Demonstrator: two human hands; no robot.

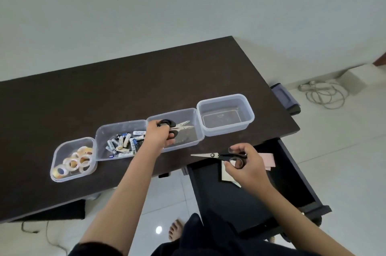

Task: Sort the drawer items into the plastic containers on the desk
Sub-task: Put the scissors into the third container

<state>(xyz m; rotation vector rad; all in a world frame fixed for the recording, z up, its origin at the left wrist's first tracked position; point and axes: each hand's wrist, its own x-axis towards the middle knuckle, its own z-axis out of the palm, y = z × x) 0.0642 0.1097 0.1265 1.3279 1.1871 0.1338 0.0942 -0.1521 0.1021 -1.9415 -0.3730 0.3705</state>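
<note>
Black-handled scissors [175, 128] sit in the third tub [188, 143], left hand [159, 135] curled on their handles; right hand [245, 163] grips a second pair [221, 156] over the drawer [292, 172] beside that tub; better lower them blades-first alongside.

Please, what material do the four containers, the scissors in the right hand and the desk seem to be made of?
Containers: probably clear, slightly frosted plastic; contents and desk show through the walls.
Scissors in the right hand: pale shiny blades, likely steel; matte black handles, likely plastic.
Desk: dark brown, matte, faint grain; wood or laminate, cannot tell which.
</note>
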